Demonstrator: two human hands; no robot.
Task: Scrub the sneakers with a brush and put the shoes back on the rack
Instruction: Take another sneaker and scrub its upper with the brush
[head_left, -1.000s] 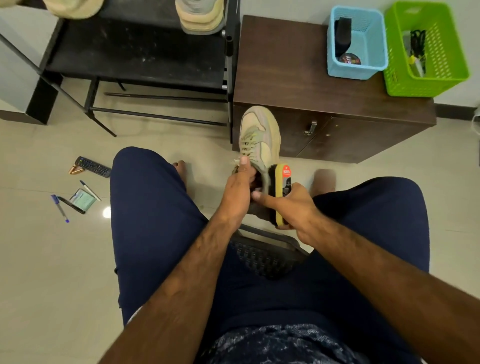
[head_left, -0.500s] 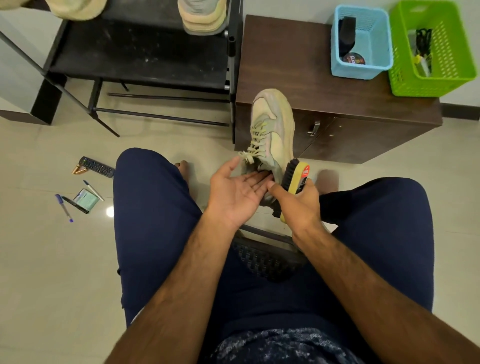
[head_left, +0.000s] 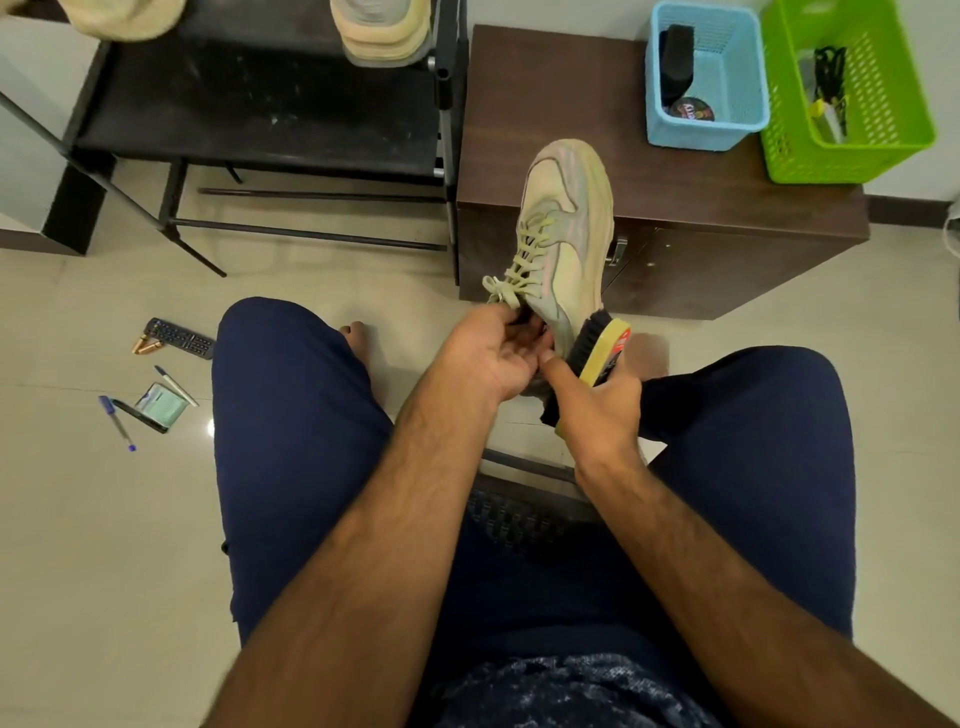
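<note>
A beige sneaker (head_left: 569, 234) with pale laces is held up between my knees, toe pointing away toward the brown cabinet. My left hand (head_left: 493, 356) grips its heel end, palm turned up and fingers curled into the collar. My right hand (head_left: 597, 410) holds a yellow-backed brush (head_left: 602, 351) with black bristles, which lie against the sneaker's right side near the heel. Another beige sneaker (head_left: 382, 31) stands on the black shoe rack (head_left: 260, 109) at the top, and part of a third shoe (head_left: 119, 15) shows at the top left.
A brown cabinet (head_left: 571, 104) stands beside the rack and carries a blue basket (head_left: 737, 93) and a green basket (head_left: 883, 104). On the tiled floor to my left lie a remote (head_left: 179, 338), pens (head_left: 117, 421) and a small packet (head_left: 161, 404). A dark stool edge (head_left: 524, 499) shows between my legs.
The sneaker has risen and tipped further away. My left hand turned palm up, briefly flat under the heel, and now curls round it. The brush has shifted to the shoe's right side.
</note>
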